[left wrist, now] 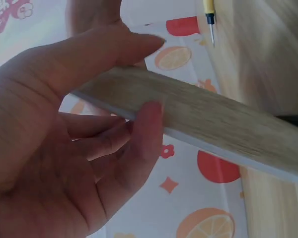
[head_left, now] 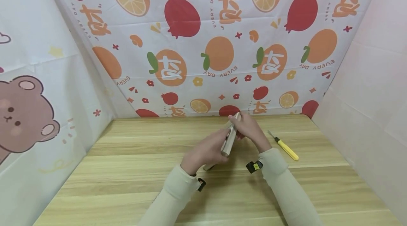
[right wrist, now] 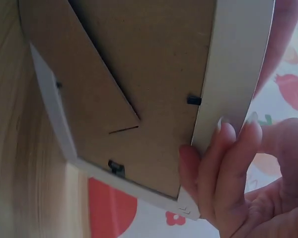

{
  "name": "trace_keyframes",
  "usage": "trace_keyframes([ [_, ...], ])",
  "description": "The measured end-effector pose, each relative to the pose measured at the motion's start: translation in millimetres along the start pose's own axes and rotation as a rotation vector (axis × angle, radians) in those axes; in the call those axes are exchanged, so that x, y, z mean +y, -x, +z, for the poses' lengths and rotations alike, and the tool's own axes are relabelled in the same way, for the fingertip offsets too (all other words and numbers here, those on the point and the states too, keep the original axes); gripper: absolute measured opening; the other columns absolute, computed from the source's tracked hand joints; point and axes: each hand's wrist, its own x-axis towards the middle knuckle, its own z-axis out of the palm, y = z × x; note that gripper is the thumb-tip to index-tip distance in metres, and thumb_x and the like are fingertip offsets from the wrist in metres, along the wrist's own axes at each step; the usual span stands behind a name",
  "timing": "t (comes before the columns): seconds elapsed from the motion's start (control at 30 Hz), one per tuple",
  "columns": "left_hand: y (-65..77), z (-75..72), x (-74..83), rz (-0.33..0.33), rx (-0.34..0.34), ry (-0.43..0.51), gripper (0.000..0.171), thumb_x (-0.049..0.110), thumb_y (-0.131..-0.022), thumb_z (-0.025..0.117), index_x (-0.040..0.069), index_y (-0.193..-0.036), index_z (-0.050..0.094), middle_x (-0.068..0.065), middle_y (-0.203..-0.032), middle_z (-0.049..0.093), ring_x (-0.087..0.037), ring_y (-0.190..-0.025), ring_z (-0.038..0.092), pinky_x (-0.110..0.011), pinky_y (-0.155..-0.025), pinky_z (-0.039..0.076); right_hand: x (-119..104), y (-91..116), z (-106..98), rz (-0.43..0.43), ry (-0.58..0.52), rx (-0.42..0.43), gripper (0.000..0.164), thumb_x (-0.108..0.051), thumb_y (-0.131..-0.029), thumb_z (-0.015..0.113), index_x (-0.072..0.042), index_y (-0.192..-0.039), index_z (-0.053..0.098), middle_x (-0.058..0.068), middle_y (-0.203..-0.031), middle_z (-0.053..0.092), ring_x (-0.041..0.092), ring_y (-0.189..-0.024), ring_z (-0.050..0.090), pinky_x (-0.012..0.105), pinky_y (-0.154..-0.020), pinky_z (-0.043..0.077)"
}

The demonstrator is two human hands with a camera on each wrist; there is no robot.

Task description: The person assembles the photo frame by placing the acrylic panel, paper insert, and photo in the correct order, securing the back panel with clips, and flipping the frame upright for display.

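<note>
A picture frame (head_left: 233,132) with pale wood-grain edges stands on its side over the table, seen nearly edge-on in the head view. My left hand (head_left: 205,151) grips its near part, thumb and fingers on either side of the wood-grain edge (left wrist: 213,111). At the far end, my right hand (head_left: 249,127) holds the same frame. The right wrist view shows the back: a brown backing board (right wrist: 159,89), a stand flap (right wrist: 74,64) and small black clips (right wrist: 193,100). Fingertips (right wrist: 223,136) of the right hand lie on the border near one corner.
A yellow-handled screwdriver (head_left: 287,150) lies on the wooden table (head_left: 133,169) to the right of my right hand, its metal shaft toward the back. A fruit-printed sheet (head_left: 190,52) hangs behind the table, with pale sheets at both sides.
</note>
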Motion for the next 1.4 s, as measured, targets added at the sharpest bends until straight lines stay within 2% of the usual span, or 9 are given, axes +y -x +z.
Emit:
trace_keyframes([
  [0.2,2.1,-0.4,-4.9,-0.006,-0.090,0.060,0.074,0.019,-0.081,0.089,0.000,-0.144,0.053,-0.013,-0.123,0.065,-0.024,-0.094,0.068,-0.025,-0.078,0.054,11.7,-5.4,-0.9,0.052,0.011,-0.041,0.045,-0.017,-0.097,0.062,0.002,-0.137,0.053,0.017,-0.084,0.069,0.017,-0.052,0.062,0.030,-0.050,0.056],
  [0.3,3.9,-4.2,-12.2,-0.033,-0.070,0.071,0.064,0.019,-0.089,0.081,-0.006,-0.141,0.056,-0.020,-0.125,0.066,-0.023,-0.087,0.069,-0.029,-0.078,0.057,19.2,-9.2,-1.4,0.045,-0.001,-0.084,0.043,-0.012,-0.096,0.059,0.005,-0.136,0.055,0.016,-0.081,0.069,0.015,-0.052,0.060,0.034,-0.054,0.059],
  [0.37,5.6,-8.2,-18.6,-0.087,-0.033,0.063,0.055,0.018,-0.093,0.077,-0.007,-0.138,0.059,-0.022,-0.127,0.067,-0.026,-0.091,0.070,-0.036,-0.084,0.058,23.8,-11.3,-2.0,0.038,-0.007,-0.119,0.041,-0.010,-0.098,0.056,0.006,-0.136,0.056,0.016,-0.083,0.069,0.014,-0.053,0.060,0.037,-0.056,0.060],
  [0.53,12.6,-18.9,-37.6,-0.314,0.046,0.050,0.047,0.017,-0.097,0.071,-0.004,-0.137,0.061,-0.022,-0.139,0.063,-0.038,-0.126,0.061,-0.052,-0.108,0.049,28.3,-14.8,-3.9,0.038,-0.031,-0.178,0.038,-0.009,-0.102,0.050,0.007,-0.136,0.054,0.019,-0.091,0.072,0.013,-0.057,0.061,0.035,-0.057,0.060],
  [0.73,20.4,-24.2,-57.8,-0.486,0.077,0.034,0.052,0.024,-0.100,0.065,-0.007,-0.141,0.055,-0.025,-0.145,0.058,-0.042,-0.137,0.053,-0.055,-0.114,0.043,26.8,-14.6,-4.8,0.075,-0.109,-0.179,0.040,-0.011,-0.102,0.047,0.009,-0.136,0.053,0.019,-0.098,0.072,0.010,-0.060,0.059,0.024,-0.054,0.053],
  [0.87,19.8,-23.3,-65.4,-0.532,0.084,0.080,0.035,0.027,-0.102,0.062,-0.005,-0.116,0.067,-0.019,-0.105,0.072,-0.031,-0.096,0.071,-0.042,-0.082,0.059,24.1,-12.9,-1.6,0.073,-0.213,-0.180,0.038,-0.010,-0.102,0.044,0.013,-0.131,0.054,0.012,-0.089,0.067,0.007,-0.057,0.052,0.019,-0.052,0.047],
  [1.0,17.1,-22.0,-70.2,-0.528,0.088,0.138,0.031,0.024,-0.103,0.060,0.004,-0.079,0.064,-0.001,-0.062,0.052,-0.013,-0.053,0.050,-0.025,-0.050,0.040,26.0,-14.5,4.9,0.078,-0.303,-0.179,0.033,-0.007,-0.101,0.043,0.016,-0.120,0.056,0.005,-0.078,0.061,0.005,-0.053,0.048,0.018,-0.051,0.044],
  [1.2,18.4,-21.1,-71.6,-0.514,0.110,0.141,0.040,0.014,-0.100,0.058,0.010,-0.061,0.050,0.001,-0.053,0.046,-0.011,-0.046,0.043,-0.024,-0.046,0.036,27.9,-16.5,10.5,0.103,-0.306,-0.165,0.036,-0.012,-0.104,0.045,0.013,-0.124,0.059,0.006,-0.081,0.065,0.005,-0.055,0.049,0.018,-0.051,0.043],
  [1.4,17.7,-19.2,-71.1,-0.516,0.161,0.094,0.037,0.012,-0.098,0.056,0.010,-0.062,0.047,0.000,-0.056,0.045,-0.014,-0.050,0.043,-0.025,-0.048,0.035,25.2,-16.4,9.2,0.111,-0.263,-0.145,0.040,-0.020,-0.106,0.052,0.007,-0.134,0.061,0.015,-0.100,0.073,0.008,-0.067,0.058,0.022,-0.061,0.050],
])
